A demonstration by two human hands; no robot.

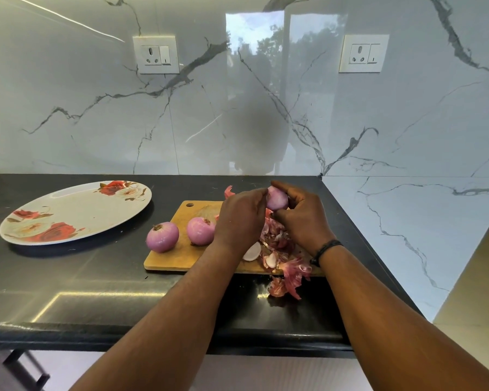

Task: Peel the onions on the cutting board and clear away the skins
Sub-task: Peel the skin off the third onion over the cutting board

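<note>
A pale purple onion [277, 198] is held up above the wooden cutting board [181, 249], between both my hands. My right hand [302, 218] curls round its right side and underside. My left hand [242, 215] grips its left side with fingers bent toward it. Two peeled purple onions lie on the board's left part, one at the left edge [162, 237] and one beside it [201, 230]. A heap of reddish onion skins [277, 241] and white cut-off ends covers the board's right part, partly hidden by my hands. More skins [290, 280] spill over the board's front edge onto the counter.
A white oval plate with red roses [74, 213] sits on the black counter [96, 277] to the left of the board. A marble wall with two sockets stands behind. The counter's front edge runs near my forearms, and its right end stops at a marble side wall.
</note>
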